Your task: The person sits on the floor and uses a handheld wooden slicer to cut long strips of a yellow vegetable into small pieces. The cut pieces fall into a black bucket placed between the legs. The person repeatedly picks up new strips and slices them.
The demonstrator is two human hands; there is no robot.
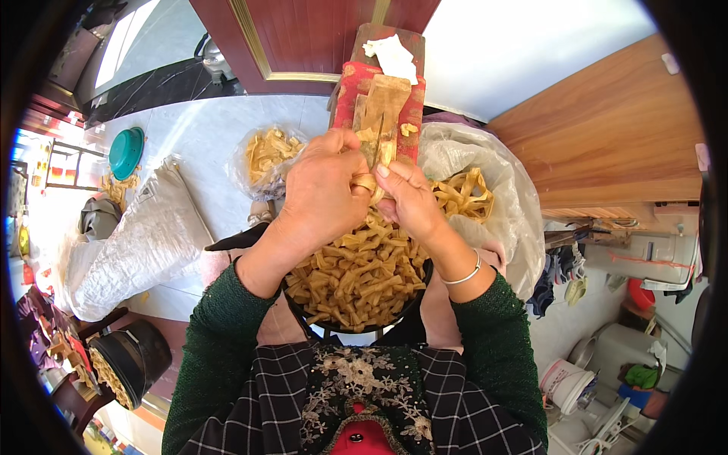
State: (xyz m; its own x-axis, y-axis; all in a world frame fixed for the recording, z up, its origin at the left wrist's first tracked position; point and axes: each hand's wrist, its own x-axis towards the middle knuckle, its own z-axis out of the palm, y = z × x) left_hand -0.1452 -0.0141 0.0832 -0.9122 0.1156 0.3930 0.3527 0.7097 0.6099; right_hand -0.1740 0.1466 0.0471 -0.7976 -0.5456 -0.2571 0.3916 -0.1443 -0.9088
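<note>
Both hands meet over a black tub (310,318) heaped with short knotted yellow-tan strips (358,273). My left hand (327,185) pinches a flat, pliable yellow-tan strip (364,181), which loops between the two hands. On the same strip, my right hand (410,196) closes its thumb and fingers; part of the strip is hidden by the fingers. Just beyond the hands, a wooden block with a slot (388,94) rests on a red patterned cloth (348,85) over a wooden bench (369,35). A small scrap of strip (408,129) lies beside the block.
A plastic sack (512,187) at the right holds long loose strips (469,193). Left of the bench sits a clear bag of strip pieces (272,151). A white woven sack (148,239), a green basin (126,152) and a black bucket (142,358) are farther left.
</note>
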